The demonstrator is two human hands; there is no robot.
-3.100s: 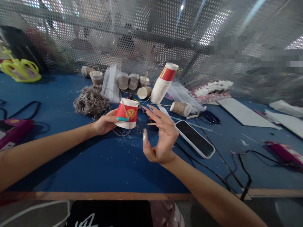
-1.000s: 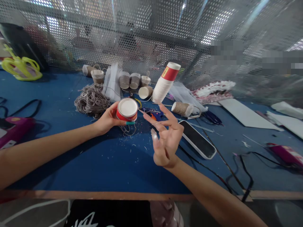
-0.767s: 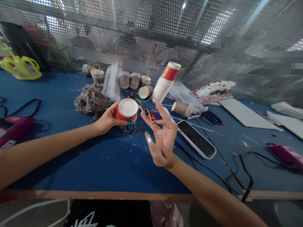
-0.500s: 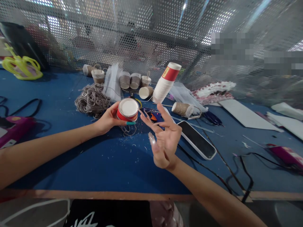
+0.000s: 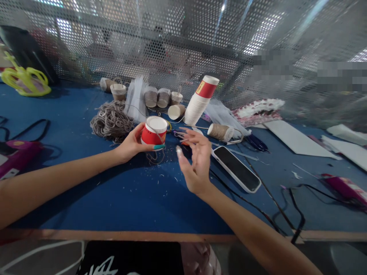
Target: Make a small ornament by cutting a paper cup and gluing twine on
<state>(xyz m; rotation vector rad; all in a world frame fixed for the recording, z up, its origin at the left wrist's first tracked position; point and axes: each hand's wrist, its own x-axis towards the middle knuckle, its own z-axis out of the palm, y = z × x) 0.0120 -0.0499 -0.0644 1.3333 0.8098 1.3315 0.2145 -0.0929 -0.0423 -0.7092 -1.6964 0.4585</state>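
A red paper cup (image 5: 153,138) with its white base facing up is held in my left hand (image 5: 132,144), the thumb lying along its lower front. A thin grey cord crosses the cup's upper side. To the right of it, my right hand (image 5: 196,160) hovers above the table with fingers apart and nothing visible in them. A bundle of grey cord (image 5: 111,121) lies just behind my left wrist. Loose cord curls on the table below the cup. Behind my right fingers, small tools are partly hidden.
A tall leaning stack of paper cups (image 5: 198,105) stands at the back, near several cord-wrapped cups (image 5: 151,97). A phone (image 5: 237,169) lies right of my right hand. Purple glue guns (image 5: 345,189) with black cables sit at both sides. A perforated metal screen (image 5: 177,49) rises behind the table.
The cup has tilted so more of its red side shows, with the cord now across it. My right hand has turned and shifted slightly, its fingers drawn closer together.
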